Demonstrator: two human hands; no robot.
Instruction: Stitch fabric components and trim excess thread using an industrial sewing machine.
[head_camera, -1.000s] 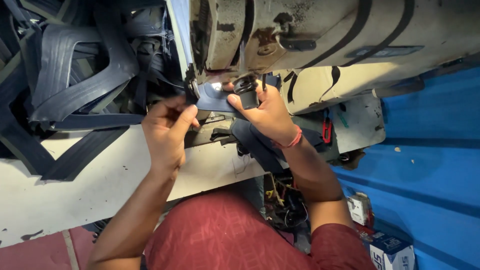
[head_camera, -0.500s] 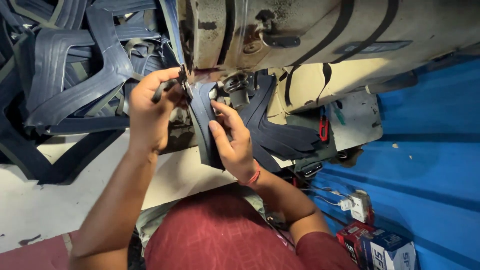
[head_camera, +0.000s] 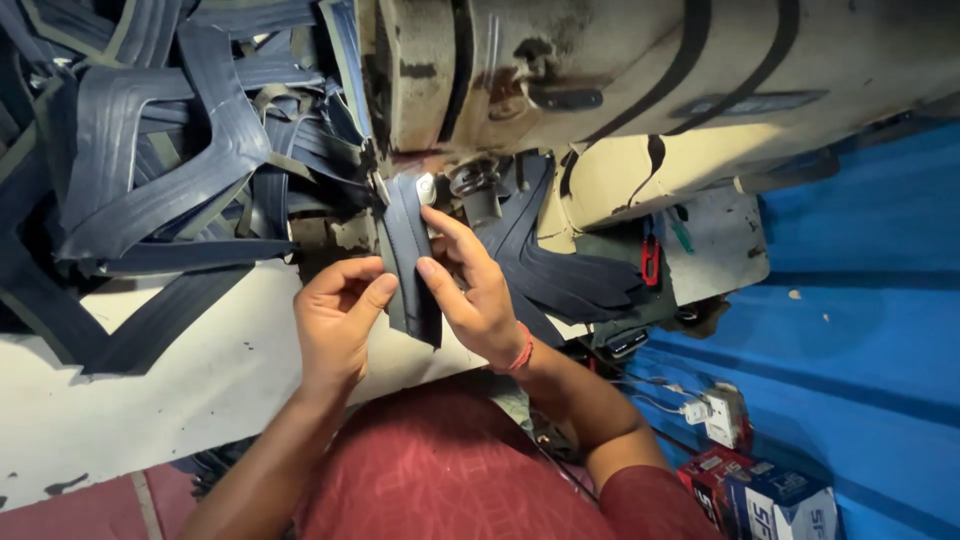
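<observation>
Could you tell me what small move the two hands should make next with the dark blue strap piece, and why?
Probably ease the dark blue strap piece upward, since its top end sits beneath the worn cream sewing machine, while the left hand and right hand pinch its lower half.

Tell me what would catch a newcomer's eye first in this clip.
At the centre, the left hand and right hand pinch a dark blue strap that runs up under the head of a worn cream sewing machine across the top. To the left, a big heap of similar blue straps spills over the white table. On the right, a bright blue wall stands out.
</observation>
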